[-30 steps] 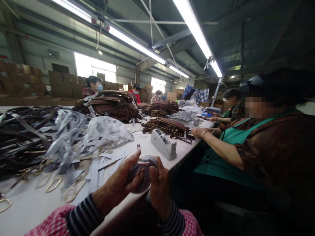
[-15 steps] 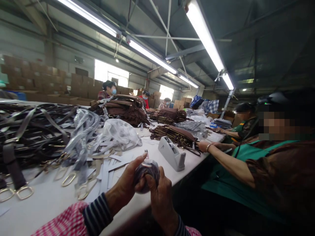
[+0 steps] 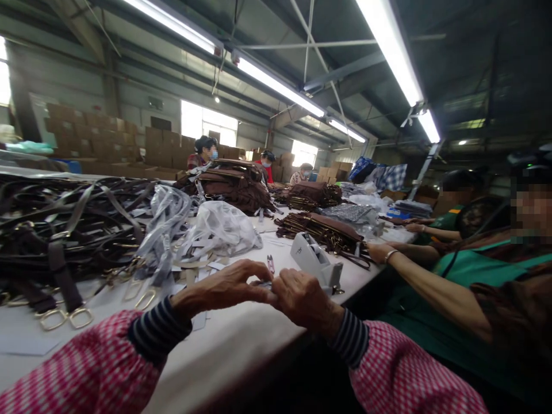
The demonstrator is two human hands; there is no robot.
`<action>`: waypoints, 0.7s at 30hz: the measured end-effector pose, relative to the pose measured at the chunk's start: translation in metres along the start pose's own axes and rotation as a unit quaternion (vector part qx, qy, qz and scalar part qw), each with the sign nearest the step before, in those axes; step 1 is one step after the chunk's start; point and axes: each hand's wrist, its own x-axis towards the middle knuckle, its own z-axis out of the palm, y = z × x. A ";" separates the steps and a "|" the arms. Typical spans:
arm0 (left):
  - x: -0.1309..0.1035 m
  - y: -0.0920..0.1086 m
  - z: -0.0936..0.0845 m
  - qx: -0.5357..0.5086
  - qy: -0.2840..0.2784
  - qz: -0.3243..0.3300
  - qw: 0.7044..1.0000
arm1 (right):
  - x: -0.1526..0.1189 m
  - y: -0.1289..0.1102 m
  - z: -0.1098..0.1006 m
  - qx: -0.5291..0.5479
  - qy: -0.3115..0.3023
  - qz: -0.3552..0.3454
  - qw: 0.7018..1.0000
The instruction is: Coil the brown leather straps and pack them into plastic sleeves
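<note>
Grip nearly closed, left hand (image 3: 228, 283) and right hand (image 3: 304, 296) hold a mostly hidden greyish item (image 3: 261, 283).

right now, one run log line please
left hand: touching right hand | grip contents: unclear | tape dispenser: on table beyond right hand | dark straps: piled left

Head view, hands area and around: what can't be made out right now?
All head view:
- Item between the hands: mostly covered by left hand and right hand.
- Snips: lower end hidden behind the hands; held or lying, can't tell.
- Tape dispenser: lower part behind right hand.
- Strap pile: cut by left edge, too tangled to count.
</note>
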 end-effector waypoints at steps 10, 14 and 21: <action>-0.025 -0.052 0.054 0.104 0.047 0.087 0.990 | -0.059 -0.015 0.018 0.226 -0.144 0.059 0.962; -0.021 -0.046 0.048 0.119 0.010 0.098 0.988 | -0.061 0.001 0.002 0.263 -0.193 0.120 0.938; -0.009 -0.036 0.024 0.163 -0.063 0.094 0.980 | -0.041 0.033 0.021 0.358 -0.232 0.107 0.898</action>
